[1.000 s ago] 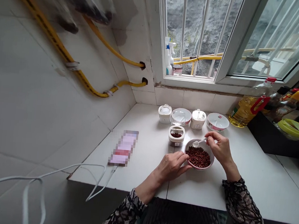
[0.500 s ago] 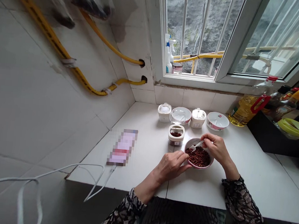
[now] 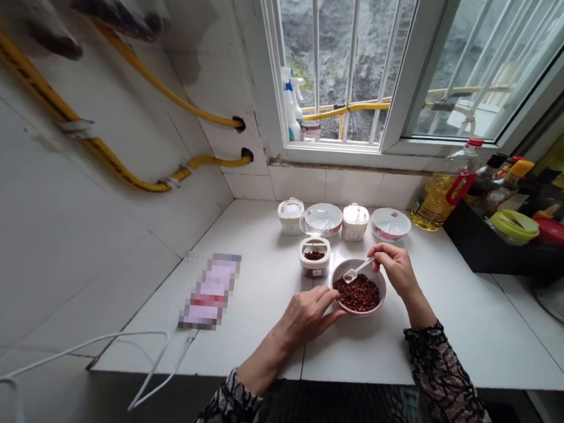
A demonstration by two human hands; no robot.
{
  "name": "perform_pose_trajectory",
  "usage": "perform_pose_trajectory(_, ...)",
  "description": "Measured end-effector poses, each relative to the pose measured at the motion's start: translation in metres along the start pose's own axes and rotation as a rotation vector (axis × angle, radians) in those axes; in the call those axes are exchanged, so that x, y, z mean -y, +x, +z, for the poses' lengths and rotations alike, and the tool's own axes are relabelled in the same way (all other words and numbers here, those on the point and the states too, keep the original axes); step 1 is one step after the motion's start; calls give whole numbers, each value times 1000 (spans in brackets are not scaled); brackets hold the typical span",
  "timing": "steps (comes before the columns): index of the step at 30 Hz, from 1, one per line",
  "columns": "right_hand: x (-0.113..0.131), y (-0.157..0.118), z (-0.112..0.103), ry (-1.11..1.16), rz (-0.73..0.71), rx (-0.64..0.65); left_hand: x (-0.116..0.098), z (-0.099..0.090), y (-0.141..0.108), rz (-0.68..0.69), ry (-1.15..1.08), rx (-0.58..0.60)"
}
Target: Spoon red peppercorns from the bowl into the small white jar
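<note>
We see the small white spoon point(image 3: 350, 276) tilted over the far left of the bowl point(image 3: 382, 291), lifted clear of the dried red bits point(image 3: 357, 294) it was dipped into half a second ago; a few bits now sit in its tip, so we judge it to be carrying a small scoop, while the bowl itself has stayed put on the tabletop point(image 3: 458, 339), about midway between the front and back edges. Our right hand point(image 3: 392, 266) comes in from the right, its wrist bent inward and its thumb and forefinger pinching the end of the handle. Our left hand point(image 3: 305, 311) reaches in over the front edge with the palm low, its fingers on the left rim and its thumb along the near side, clasping the wall. Just beyond the left hand stands an open jar point(image 3: 304, 270) with similar bits inside; two canisters point(image 3: 354, 224) and two patterned bowls point(image 3: 391, 224) line the back edge, an oil bottle point(image 3: 433, 202) stands towards the back right, and a pixelated phone point(image 3: 210, 291) lies towards the left edge
</note>
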State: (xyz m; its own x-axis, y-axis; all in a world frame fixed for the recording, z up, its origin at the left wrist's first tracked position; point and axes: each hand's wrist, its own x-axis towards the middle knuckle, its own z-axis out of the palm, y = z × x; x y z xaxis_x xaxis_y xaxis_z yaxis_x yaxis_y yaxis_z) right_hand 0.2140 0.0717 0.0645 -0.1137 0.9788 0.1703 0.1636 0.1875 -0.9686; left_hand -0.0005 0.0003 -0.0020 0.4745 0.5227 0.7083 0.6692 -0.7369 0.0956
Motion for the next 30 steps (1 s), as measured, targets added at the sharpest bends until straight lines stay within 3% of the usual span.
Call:
perform_pose_trajectory(9,-4,1,3,-45,3,4,0,-1,1,5,3,3)
perform_pose_trajectory(18,-8,5,0,78,109,1,0,-1,2,6,-32,-2)
perform_pose_trajectory(30,-4,6,-2,154,110,-21,1,1,-1,0,-38,15)
